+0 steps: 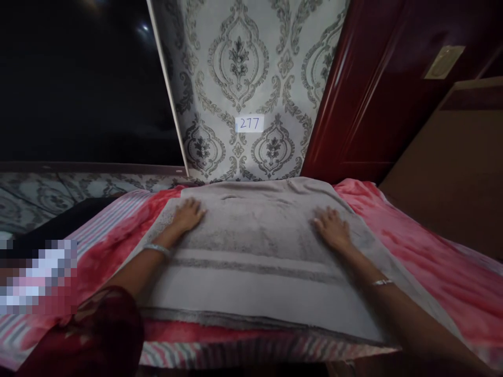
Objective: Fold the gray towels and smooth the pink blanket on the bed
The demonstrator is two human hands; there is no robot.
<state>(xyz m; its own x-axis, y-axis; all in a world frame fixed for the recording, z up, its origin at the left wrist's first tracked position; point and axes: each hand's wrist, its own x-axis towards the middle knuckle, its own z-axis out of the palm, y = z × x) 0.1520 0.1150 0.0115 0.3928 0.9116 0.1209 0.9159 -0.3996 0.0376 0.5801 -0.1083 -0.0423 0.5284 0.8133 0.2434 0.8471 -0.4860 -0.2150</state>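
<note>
Across a striped-edged red blanket (396, 220), a gray banded cloth (255, 298) is touched by the left hand (189, 214) and the right hand (332, 229), both released, palms down.

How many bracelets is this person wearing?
2. One bracelet is on the wrist behind the left hand, the other bracelet behind the right hand. The sleeve may hide more.
</note>
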